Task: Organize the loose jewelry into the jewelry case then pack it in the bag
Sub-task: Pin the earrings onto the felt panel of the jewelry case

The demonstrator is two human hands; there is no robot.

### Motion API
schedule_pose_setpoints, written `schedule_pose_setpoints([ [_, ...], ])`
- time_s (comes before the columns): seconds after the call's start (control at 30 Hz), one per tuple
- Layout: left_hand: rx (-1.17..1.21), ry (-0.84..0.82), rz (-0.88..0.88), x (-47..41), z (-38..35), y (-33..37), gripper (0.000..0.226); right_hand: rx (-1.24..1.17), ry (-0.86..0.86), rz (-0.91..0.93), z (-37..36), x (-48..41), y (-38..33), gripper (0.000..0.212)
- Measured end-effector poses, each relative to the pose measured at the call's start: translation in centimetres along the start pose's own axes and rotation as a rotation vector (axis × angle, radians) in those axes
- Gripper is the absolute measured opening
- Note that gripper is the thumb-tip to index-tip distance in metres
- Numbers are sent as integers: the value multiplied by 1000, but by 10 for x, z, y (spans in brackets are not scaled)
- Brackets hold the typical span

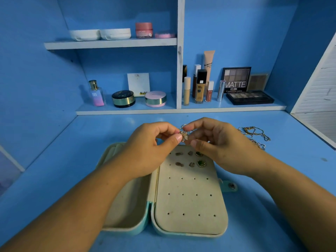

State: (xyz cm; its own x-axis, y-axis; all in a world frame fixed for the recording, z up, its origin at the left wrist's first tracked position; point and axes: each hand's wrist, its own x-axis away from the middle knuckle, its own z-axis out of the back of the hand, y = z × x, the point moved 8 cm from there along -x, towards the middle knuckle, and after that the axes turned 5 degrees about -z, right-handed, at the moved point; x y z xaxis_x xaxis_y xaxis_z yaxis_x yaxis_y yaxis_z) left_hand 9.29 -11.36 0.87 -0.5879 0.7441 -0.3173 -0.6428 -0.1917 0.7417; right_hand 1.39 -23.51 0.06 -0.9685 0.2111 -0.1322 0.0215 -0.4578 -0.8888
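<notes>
The fingers (174, 139) of the left hand (149, 148) are curled in. From my end I read the thumb and forefinger as pinching a small gold flower-shaped piece (184, 134). The right hand (218, 142) meets it from the other side, its fingertips closed on the same piece, where a thin ring shows at the top. Both hands hold it up in the air above the far end of the jewelry case (190, 224).

The case lies open flat on the blue tabletop (291, 151). I see a hollow cream tray on its left half and a cream panel dotted with rows of holes on its right half. Six earrings (201, 163) sit in two rows at the far end of that panel, just under the hands. A snap tab (231, 186) sticks out from the case's right edge.

A loose tangle of gold chains (254, 135) lies on the tabletop to the right of the right hand, apart from the case. Beyond the hands, a low shelf (181, 111) carries cosmetics (201, 86).
</notes>
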Motion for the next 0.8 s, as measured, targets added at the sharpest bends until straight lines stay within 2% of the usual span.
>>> schedule_pose_setpoints([
  [0.13,50,2,41,-1,1,-5,10,141,63,92,2,3,-9,33],
  [0.3,113,-45,94,-1,-2,-10,16,116,100,156,3,5,-15,35],
  [0.47,264,-51,79,-1,-2,-8,30,-16,46,69,-5,1,-4,16],
  [0.6,267,-67,80,-1,-4,-6,21,-100,26,58,-7,1,-4,9],
  [0.8,225,-82,107,1,-6,-9,16,-94,40,72,-7,1,-8,35],
])
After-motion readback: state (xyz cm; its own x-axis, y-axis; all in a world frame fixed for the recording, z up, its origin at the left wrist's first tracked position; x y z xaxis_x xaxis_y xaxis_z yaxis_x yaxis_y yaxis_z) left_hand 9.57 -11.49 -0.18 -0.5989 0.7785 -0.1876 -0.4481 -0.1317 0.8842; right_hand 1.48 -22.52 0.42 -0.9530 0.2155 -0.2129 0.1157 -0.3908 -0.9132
